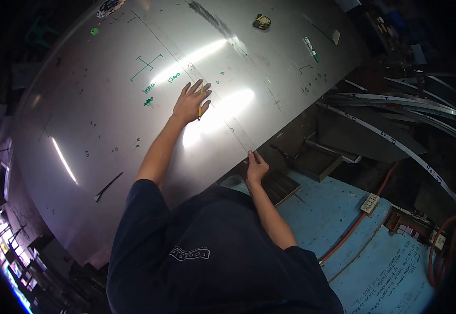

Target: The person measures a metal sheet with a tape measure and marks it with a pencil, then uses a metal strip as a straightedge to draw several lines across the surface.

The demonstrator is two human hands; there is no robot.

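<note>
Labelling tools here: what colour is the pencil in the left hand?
The pencil is yellow, as the head view shows.

Side items on my head feed, spread around the edges of the work.
Upper area: I log a yellow-and-black tape measure (262, 22), a green-and-white marker (310, 49) off to its right, and a small pale block (336, 36) near the marker. Top left, a green round piece (94, 31) lies near a black-and-white object (110, 7) (too distorted for me to name). Lower left, a slender dark strip (108, 187). Right side, I see curved, lettered bands (388, 138) sweeping down above a blue surface (332, 199) with dark handwriting (382, 275); an orange cable (343, 240) crosses the blue to a pale outlet box (370, 204).
</note>
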